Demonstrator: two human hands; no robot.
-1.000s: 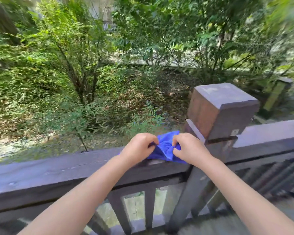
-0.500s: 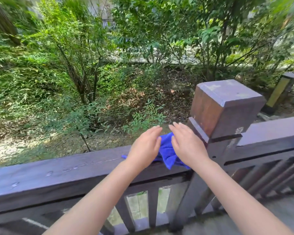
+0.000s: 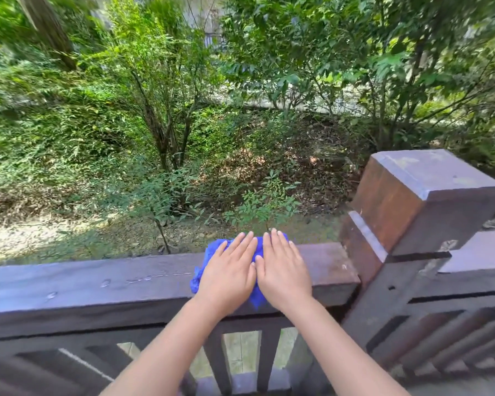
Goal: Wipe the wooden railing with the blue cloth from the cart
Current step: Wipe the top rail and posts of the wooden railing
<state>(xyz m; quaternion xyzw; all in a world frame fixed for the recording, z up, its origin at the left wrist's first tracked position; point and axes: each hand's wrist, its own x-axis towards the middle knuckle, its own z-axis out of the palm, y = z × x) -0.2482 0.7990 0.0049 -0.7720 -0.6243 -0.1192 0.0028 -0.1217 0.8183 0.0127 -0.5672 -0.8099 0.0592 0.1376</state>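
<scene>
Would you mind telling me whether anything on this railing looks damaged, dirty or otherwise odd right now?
Nothing looks broken. A few small droplet-like marks dot the rail top left of the blue cloth, which both flat hands, left hand and right hand, press down. The square post cap shows pale blotches.

two hands lie flat, side by side and touching, on a cloth [image 3: 203,270] spread on top of a railing [image 3: 97,284]: left hand [image 3: 229,274] to the left, right hand [image 3: 282,271] beside it. a post [image 3: 412,204] stands to their right. shrubs [image 3: 160,110] grow beyond the railing.
</scene>
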